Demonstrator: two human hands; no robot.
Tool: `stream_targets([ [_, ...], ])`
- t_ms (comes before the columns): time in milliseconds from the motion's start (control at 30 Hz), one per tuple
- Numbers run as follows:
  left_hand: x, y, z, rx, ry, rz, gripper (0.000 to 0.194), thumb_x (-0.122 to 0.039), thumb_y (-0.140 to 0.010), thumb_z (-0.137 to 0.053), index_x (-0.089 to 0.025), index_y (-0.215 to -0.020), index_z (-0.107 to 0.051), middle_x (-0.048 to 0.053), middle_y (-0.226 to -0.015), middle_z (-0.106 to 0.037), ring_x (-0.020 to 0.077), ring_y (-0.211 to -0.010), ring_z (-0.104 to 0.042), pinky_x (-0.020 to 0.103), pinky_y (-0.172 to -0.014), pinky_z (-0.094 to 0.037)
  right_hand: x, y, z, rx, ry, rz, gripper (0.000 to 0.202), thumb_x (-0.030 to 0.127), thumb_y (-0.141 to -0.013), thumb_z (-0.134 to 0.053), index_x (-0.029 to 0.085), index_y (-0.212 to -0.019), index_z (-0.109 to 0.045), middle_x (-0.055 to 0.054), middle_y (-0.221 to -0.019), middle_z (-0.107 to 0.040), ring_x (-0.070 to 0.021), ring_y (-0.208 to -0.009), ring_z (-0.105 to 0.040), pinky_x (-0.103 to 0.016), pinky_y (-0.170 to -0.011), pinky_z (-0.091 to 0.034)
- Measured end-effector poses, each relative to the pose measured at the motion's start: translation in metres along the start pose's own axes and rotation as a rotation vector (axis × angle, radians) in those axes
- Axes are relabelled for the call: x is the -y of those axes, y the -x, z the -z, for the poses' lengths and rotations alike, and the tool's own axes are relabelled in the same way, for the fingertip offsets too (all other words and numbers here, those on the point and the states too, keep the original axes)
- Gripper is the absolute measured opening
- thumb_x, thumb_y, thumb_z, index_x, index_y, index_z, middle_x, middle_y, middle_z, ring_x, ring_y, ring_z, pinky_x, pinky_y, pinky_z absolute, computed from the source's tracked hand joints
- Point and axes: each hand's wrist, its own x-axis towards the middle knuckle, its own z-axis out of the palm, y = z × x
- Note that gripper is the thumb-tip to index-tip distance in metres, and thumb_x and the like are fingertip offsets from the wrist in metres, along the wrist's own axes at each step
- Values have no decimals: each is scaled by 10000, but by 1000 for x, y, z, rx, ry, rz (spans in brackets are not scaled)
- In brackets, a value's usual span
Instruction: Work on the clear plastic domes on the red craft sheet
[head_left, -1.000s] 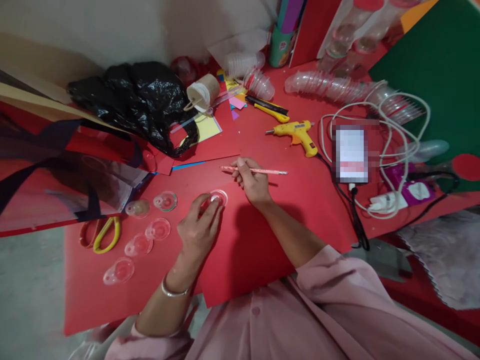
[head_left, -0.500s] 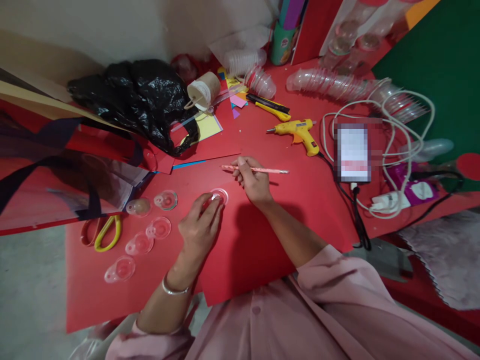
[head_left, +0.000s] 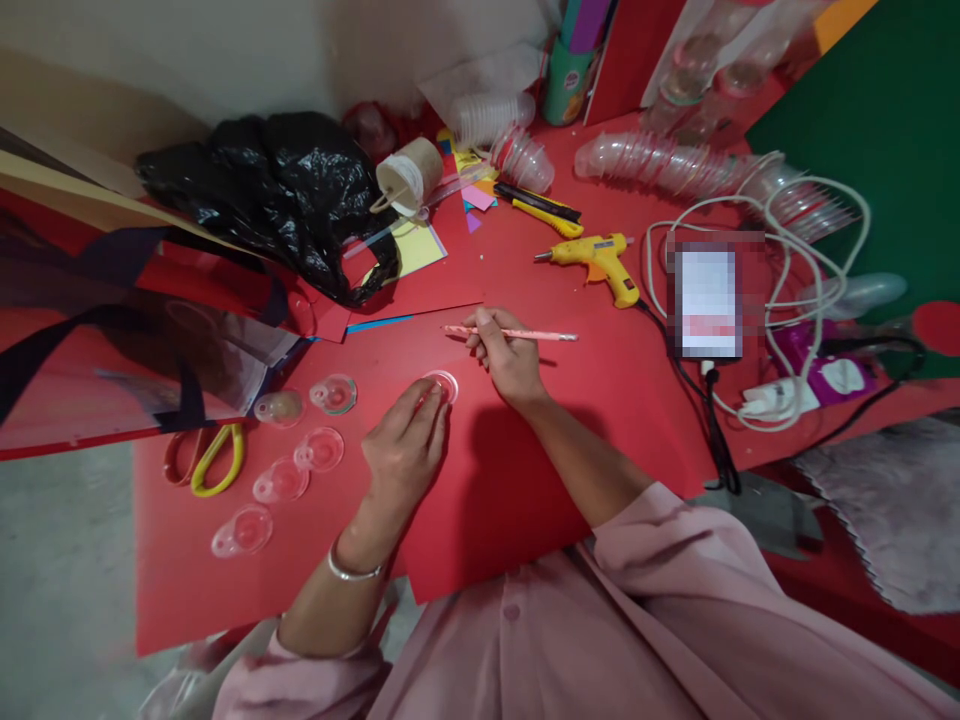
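Note:
My right hand (head_left: 504, 358) is closed around a pink pencil (head_left: 536, 335), whose tip points left, a little above the red sheet. Fingers of my left hand (head_left: 401, 430) are pinched on a clear plastic lid (head_left: 448, 384) that lies on a red paper sheet (head_left: 465, 520); the fingers cover much of it. Left of that hand, several similar clear domed plastic pieces (head_left: 321, 450) lie on the red table. Beside them are yellow-and-red-handled scissors (head_left: 219, 462), with the blades hidden under a bag.
Behind my hands lie a yellow glue gun (head_left: 600, 262), a yellow cutter knife (head_left: 544, 210), a roll of white cord (head_left: 409, 178) and a black plastic bag (head_left: 292, 200). Stacked clear cups (head_left: 660, 165) line the back. At right, a phone (head_left: 706, 305) sits among white cables (head_left: 795, 190).
Almost nothing differs. The view has shifted very slightly; both hands keep their holds on the lid and the pencil.

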Motion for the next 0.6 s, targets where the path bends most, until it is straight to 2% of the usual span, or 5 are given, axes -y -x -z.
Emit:
stream_targets([
  [67, -3, -3, 3, 19, -6, -19, 311, -203, -1036, -669, -198, -1339, -739, 122, -1322, -785, 214, -1159, -787, 299, -949, -640, 0, 0, 0, 0, -7, -7, 588, 827, -936, -612, 247, -895, -697, 4, -745, -666, -133, -731, -664, -230, -591, -482],
  [267, -12, -8, 14, 59, -117, -31, 318, -287, -1037, -685, -180, -1334, -725, 133, -1274, -796, 209, -1043, -807, 237, -675, -577, 3, 1, -1, 1, -7, 9, 530, 767, -950, -650, 243, -879, -695, 14, -739, -660, -128, -708, -647, -242, -629, -511],
  [433, -14, -4, 13, 118, -126, 15, 409, -336, -1052, -648, -202, -1438, -677, 144, -1324, -776, 213, -1055, -801, 235, -617, -546, 0, 1, 1, -7, 47, 50, 421, 666, -954, -714, 246, -926, -708, 18, -785, -678, -125, -733, -638, -260, -720, -547],
  [600, -17, 1, 10, 181, -198, 76, 394, -363, -1056, -612, -210, -1406, -711, 146, -1372, -762, 203, -831, -788, 275, -554, -519, -6, 0, 2, -5, 51, 49, 404, 648, -958, -724, 248, -1010, -710, 17, -824, -700, -111, -693, -611, -246, -667, -522],
])
